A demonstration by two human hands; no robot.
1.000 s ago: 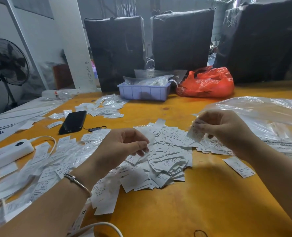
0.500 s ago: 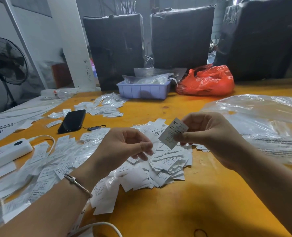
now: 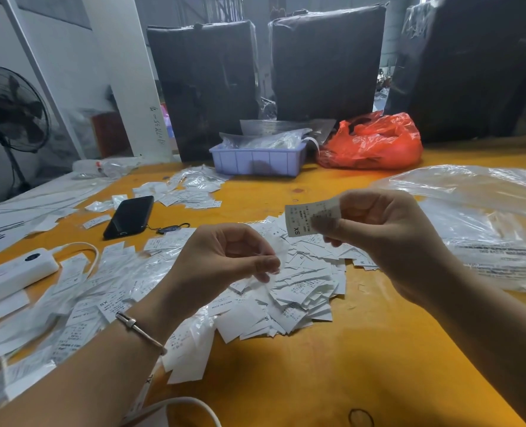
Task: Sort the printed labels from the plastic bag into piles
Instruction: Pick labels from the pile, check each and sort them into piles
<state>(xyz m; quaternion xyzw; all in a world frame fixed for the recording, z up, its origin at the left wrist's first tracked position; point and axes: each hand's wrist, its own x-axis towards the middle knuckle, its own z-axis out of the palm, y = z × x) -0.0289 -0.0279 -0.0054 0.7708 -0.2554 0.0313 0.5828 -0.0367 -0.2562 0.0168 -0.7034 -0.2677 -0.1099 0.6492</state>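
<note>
Labels are seen scattered in one loose heap at the centre of the frame on the orange bench, too many to be counted. One single label, marked SX, is held up above the heap, right of centre, pinched in the grip of the right hand between thumb and fingers. The left hand is held over the heap's left edge with its fingers curled; thumb and fingertips are brought together, and whether a thin clear piece is pinched between them cannot be told. One bracelet is worn on the left wrist.

A second spread of labels, mixed with clear film, is seen at lower left, and a third, smaller group lies further back, left of centre. One large clear plastic bag lies at the right edge of the frame, just beside the right hand, with printed sheets visible inside.

One black phone lies on the bench left of centre, between the back group and the lower-left spread. One white power strip with a white cable is seen at far left. One lilac tray filled with clear bags stands at the back of the bench, and one red plastic bag lies just beside it to the right. Three dark wrapped bales stand behind the bench across the top of the frame, and one standing fan is seen at upper left
</note>
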